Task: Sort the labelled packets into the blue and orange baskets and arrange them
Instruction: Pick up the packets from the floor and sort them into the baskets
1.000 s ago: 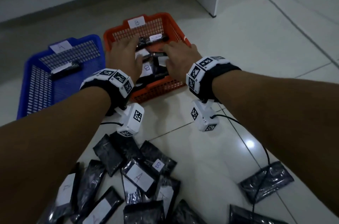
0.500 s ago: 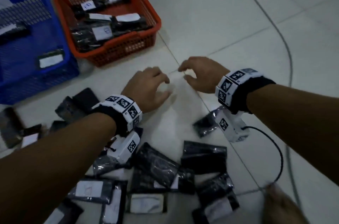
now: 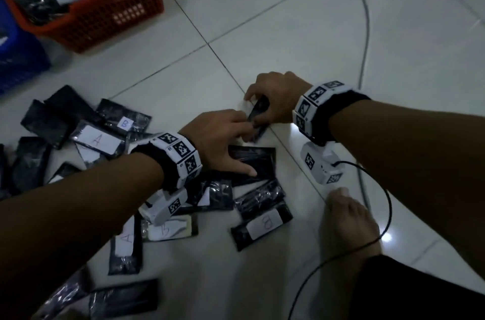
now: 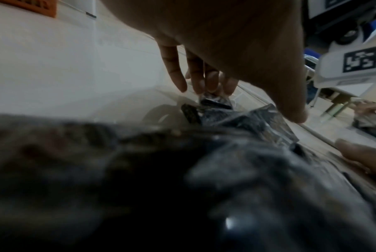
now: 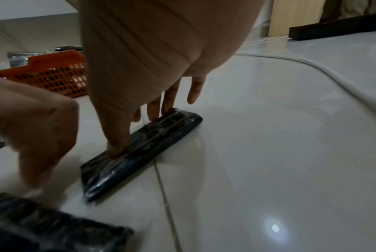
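Note:
A black packet (image 3: 258, 116) (image 5: 143, 153) stands tilted on its long edge on the white tiled floor. My right hand (image 3: 262, 107) (image 5: 137, 134) pinches it along the top between thumb and fingers. My left hand (image 3: 244, 131) (image 4: 215, 85) reaches in from the left. Its fairly straight fingertips touch the packet's near end, and its thumb spreads over another black packet (image 3: 252, 162). The orange basket (image 3: 118, 13) (image 5: 53, 78) at the top left holds several packets, one labelled B. Only a corner of the blue basket (image 3: 18, 62) shows at the left edge.
Several black packets lie scattered at the lower left, with labels A (image 3: 97, 140), B (image 3: 126, 123) and B (image 3: 265, 222) showing. A bare foot (image 3: 349, 220) and a black cable (image 3: 378, 238) lie at the lower right. A grey cable (image 3: 366, 18) curves across the floor.
Both hands left the orange basket and came down to the floor near me. The right hand has taken hold of a black packet, and the left hand has closed in on it.

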The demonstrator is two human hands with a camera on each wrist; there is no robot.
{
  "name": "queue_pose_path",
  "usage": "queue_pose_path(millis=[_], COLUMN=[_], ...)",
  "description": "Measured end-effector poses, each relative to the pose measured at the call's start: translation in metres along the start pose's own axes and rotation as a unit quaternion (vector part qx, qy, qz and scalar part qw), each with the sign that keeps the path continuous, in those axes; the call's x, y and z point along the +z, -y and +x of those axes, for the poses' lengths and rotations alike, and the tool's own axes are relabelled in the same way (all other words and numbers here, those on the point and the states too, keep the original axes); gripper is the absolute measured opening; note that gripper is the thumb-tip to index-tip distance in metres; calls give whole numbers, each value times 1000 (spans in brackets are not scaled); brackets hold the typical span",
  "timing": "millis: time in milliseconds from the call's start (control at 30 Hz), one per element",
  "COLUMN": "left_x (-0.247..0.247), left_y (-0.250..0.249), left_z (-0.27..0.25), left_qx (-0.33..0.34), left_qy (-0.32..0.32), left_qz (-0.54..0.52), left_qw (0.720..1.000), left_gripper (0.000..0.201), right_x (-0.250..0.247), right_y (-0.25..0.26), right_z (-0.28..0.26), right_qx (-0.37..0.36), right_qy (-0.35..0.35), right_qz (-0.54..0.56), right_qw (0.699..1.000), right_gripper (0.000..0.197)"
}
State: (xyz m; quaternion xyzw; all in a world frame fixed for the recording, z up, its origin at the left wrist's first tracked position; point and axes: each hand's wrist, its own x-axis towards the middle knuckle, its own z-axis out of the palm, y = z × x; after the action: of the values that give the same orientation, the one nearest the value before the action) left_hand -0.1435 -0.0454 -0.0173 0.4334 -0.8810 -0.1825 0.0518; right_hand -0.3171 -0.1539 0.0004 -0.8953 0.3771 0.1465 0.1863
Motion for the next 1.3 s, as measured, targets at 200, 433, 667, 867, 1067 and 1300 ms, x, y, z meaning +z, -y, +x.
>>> queue_pose_path(millis=[200,433,667,867,1067,1300], left_x=[1,-1,13,10,-24,-92], left_y=[10,25,11,3,34,79], left_z=[-10,-14,-9,5,-12,-29], left_qx=[-6,-33,-65,-116,-274,-493], left_qy=[12,-5,-6,-52,-96,-143], left_qz=[2,83,122,56,-117,-543], left_qw=[1000,996,990,990,950,665], left_gripper=[47,54,73,47,25,35], right_x=[11,11,13,15,-6,-38], right_y=[0,-3,-1,1,9,45], right_z=[-8,4,15,17,34,65], right_qx=[-29,39,61,73,115,123], right_qy=[-65,-76,-128,-131,-196,-123], right_qz=[15,81,135,142,235,523], right_qw=[997,993,981,978,945,835], right_gripper=[47,53,48,44,31,25])
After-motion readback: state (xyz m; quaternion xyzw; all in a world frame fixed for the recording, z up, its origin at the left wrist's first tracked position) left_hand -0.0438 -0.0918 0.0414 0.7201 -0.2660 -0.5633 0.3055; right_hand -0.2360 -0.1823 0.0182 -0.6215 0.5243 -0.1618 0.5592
